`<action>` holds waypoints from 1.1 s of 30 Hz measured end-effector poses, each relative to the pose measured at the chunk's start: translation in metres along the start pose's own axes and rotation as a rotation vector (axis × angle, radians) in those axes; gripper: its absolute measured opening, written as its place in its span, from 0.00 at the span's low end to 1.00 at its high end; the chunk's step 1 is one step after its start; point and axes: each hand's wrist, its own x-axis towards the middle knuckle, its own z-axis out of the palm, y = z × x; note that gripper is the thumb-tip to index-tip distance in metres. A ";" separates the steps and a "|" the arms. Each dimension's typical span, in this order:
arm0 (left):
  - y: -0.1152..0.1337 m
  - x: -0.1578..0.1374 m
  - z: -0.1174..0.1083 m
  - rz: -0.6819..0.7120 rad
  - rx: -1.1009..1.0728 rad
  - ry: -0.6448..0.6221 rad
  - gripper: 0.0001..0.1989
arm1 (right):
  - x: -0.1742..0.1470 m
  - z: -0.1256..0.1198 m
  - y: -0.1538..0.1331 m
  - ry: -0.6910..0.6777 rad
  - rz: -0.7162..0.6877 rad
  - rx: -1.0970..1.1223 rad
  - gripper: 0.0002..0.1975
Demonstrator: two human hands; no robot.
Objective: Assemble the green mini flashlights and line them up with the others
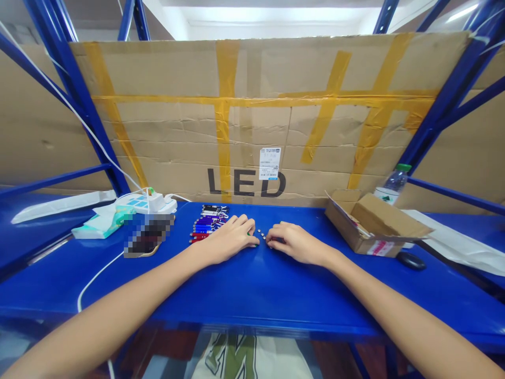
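Observation:
My left hand (232,237) rests on the blue shelf top (252,284), fingers curled around a small green item at its fingertips. My right hand (294,242) lies just to the right, fingers bent down onto the surface. Between the two hands sits a short row of tiny silver button cells (261,233). Just left of my left hand lies a neat batch of small keychain flashlights (207,223) in blue, purple, red and black. What my right fingers pinch is too small to tell.
An open cardboard box (374,226) stands at the right with a water bottle (392,184) behind it and a dark mouse-like object (411,260) in front. A white power strip (148,202), tissue pack (104,223) and cable lie left. A taped cardboard sheet (252,116) forms the back wall.

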 end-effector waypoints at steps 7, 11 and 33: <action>-0.005 -0.001 0.000 -0.011 -0.085 0.024 0.12 | 0.000 0.000 0.003 0.019 0.049 -0.023 0.07; -0.006 -0.001 0.000 0.012 -0.125 0.016 0.14 | 0.000 -0.002 0.002 0.025 0.059 -0.042 0.07; 0.000 0.011 0.002 -0.638 -0.873 0.325 0.21 | 0.002 0.011 -0.013 0.037 -0.114 -0.028 0.11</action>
